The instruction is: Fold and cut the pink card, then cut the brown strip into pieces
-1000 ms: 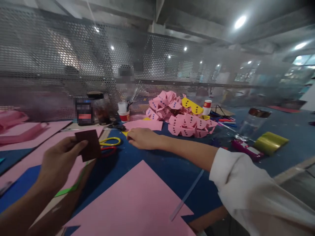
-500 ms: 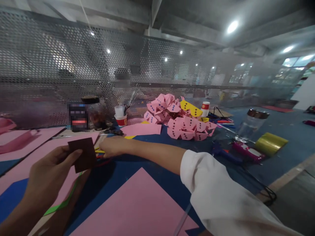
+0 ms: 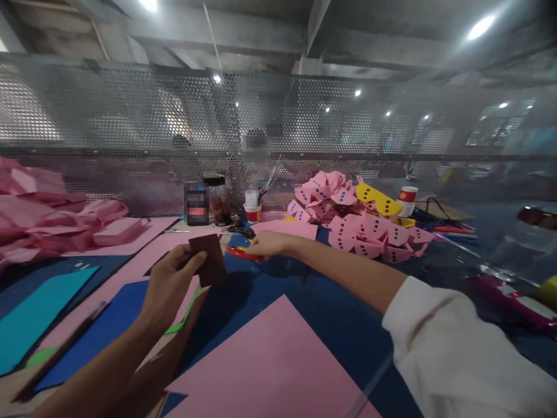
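My left hand (image 3: 172, 278) pinches a small dark brown paper card (image 3: 209, 262) between thumb and fingers, above the sheets on the left. My right hand (image 3: 270, 244) reaches across the table, its fingers closed on a pair of scissors (image 3: 241, 253) with red and yellow handles. The blades cannot be made out. The scissors are just right of the brown card. Below both hands, a large pink paper sheet (image 3: 278, 360) lies on the blue table (image 3: 243, 307).
Pink cut paper pieces (image 3: 369, 232) with dark diamonds are heaped at the back right. More folded pink paper (image 3: 39, 215) is piled at left. A lidded jar (image 3: 220, 203) and a paper cup (image 3: 252, 213) stand by the perforated metal screen (image 3: 278, 116). Blue sheets (image 3: 104, 325) lie at left.
The view has turned left, so things appear shifted right. My right hand has drawn the scissors away from beside the card, and their red handle shows more. My left hand still holds the card.
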Tool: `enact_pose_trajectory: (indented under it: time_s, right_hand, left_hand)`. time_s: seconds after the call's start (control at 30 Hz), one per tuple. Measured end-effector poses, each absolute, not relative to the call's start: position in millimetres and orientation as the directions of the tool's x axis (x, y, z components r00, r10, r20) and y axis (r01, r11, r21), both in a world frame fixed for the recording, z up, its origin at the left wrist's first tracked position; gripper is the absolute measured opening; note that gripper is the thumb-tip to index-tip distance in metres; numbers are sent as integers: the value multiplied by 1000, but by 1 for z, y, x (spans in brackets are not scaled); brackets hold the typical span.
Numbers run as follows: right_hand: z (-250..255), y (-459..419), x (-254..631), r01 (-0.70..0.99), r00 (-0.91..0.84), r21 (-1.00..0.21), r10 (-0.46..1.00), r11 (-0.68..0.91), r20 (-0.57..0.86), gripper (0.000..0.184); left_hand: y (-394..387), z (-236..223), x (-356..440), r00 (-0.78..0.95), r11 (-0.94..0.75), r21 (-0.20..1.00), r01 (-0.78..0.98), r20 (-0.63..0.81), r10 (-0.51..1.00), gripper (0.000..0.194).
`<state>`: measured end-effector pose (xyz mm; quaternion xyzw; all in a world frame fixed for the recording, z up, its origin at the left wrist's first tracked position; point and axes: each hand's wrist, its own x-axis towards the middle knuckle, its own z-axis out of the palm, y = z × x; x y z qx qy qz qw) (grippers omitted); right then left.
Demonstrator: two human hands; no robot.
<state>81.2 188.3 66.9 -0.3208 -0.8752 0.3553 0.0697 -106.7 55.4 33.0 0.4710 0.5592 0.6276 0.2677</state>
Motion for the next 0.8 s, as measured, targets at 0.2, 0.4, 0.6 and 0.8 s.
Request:
enact_pose_trajectory:
  time_s: [0.2, 0.4, 0.6, 0.8]
  right_hand:
    - [63, 157, 142, 108, -764, -990, 645, 87, -27, 25]
    - [67, 115, 189, 24, -702, -990, 707, 139, 82, 32]
    - [57, 92, 216, 54, -644, -989, 762, 134, 68, 36]
    - [47, 82, 226, 90, -632, -989, 774, 119, 36, 35]
  left_hand:
    - [53, 35, -96, -384, -189, 982, 9, 178, 906, 30]
    - [48, 42, -56, -266, -101, 990, -101, 71, 961, 29]
    - [47, 54, 0, -123, -52, 986, -156, 32, 992, 29]
    - [48, 50, 27, -70, 29, 968, -248, -47, 996, 32]
